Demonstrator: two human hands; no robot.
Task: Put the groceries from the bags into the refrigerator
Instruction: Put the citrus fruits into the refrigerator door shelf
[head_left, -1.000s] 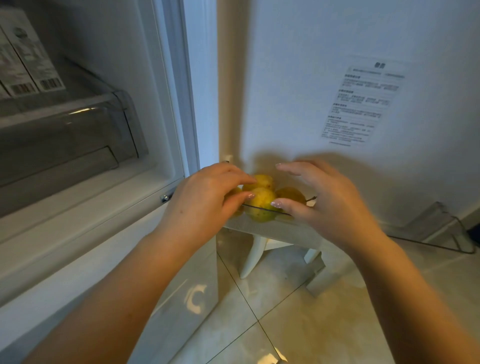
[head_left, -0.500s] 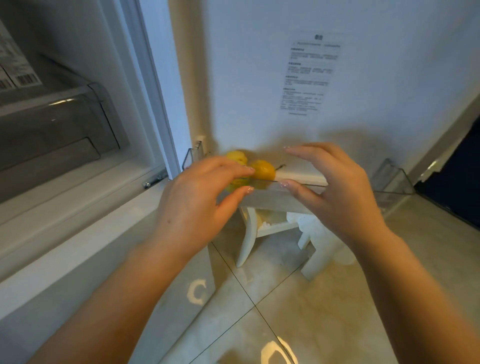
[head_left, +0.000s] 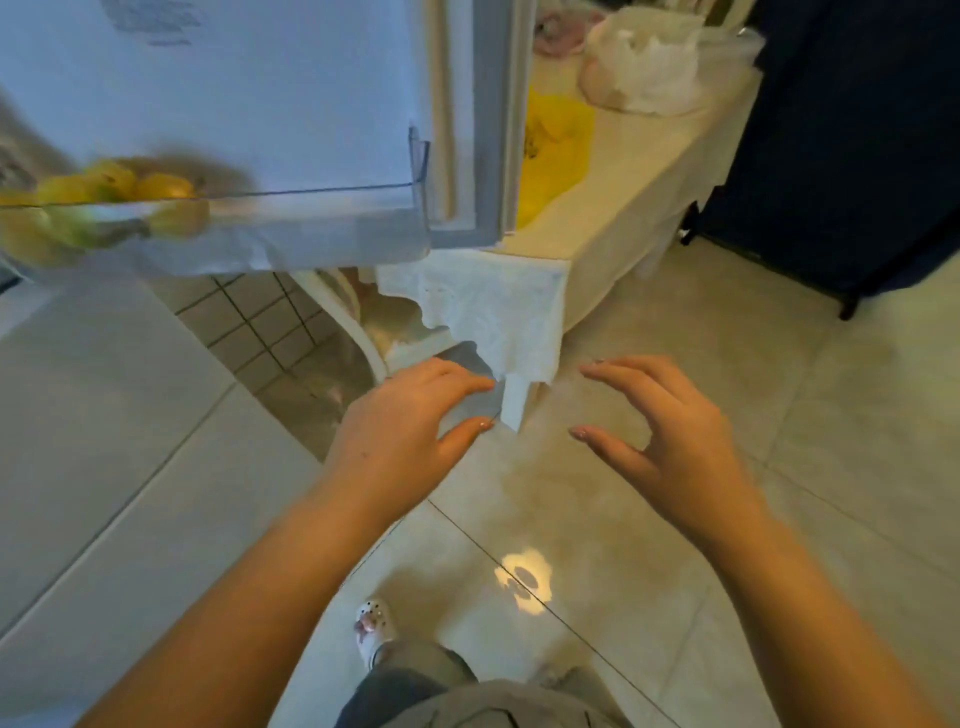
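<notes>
- The refrigerator door (head_left: 270, 93) is the landmark: a smooth white panel, open, with a printed sticker at its top edge whose writing is too blurred to read.
- At the foot of that door sits a clear plastic door shelf (head_left: 322, 208), thin-walled and glossy, with a squared right end.
- Yellow-green fruits (head_left: 111, 200), round and smooth, lie heaped at the shelf's left end, blurred.
- Right of the door stands a bench (head_left: 618, 176) under a cream cloth with a ragged lace-like hem hanging off its near corner.
- On the bench, just beside the door's edge, lies a yellow plastic bag (head_left: 558, 140); farther back is a crumpled white plastic bag (head_left: 649, 67).
- Below the door, the left hand (head_left: 405, 431) hangs in the air, its grip wide, fingers loosely spread and holding nothing.
- The right hand (head_left: 670, 436) hovers beside it, apart, grip wide, fingers gently curved round nothing.
- The floor (head_left: 675, 545) beneath is glossy pale stone tile with thin dark joints and a bright light reflection.
- A dark blue cabinet-like thing (head_left: 852, 145) stands right of the bench.
</notes>
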